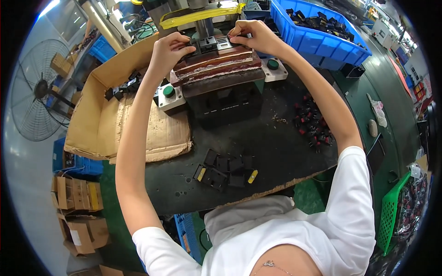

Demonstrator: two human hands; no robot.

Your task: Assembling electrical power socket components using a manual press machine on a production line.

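Observation:
Both my arms reach forward to a press fixture [216, 64] built of stacked brown layers on a dark base. My left hand [171, 49] is at the fixture's left end, its thumb and fingers pinched together beside a dark part. My right hand [254, 37] is closed in a pinch at the right end, with something dark at the fingertips. What either hand grips is too small to make out. Between the hands, a black block [208, 43] and a slotted metal plate [224, 43] sit on top, below the press column [206, 28].
Green push buttons [169, 91] [273, 64] flank the fixture. Black plastic housings [216, 177] lie on the table's near part; small red-and-black parts [314, 124] are heaped at right. A cut-open cardboard box [106, 129] stands left, a blue crate [317, 43] of black parts back right.

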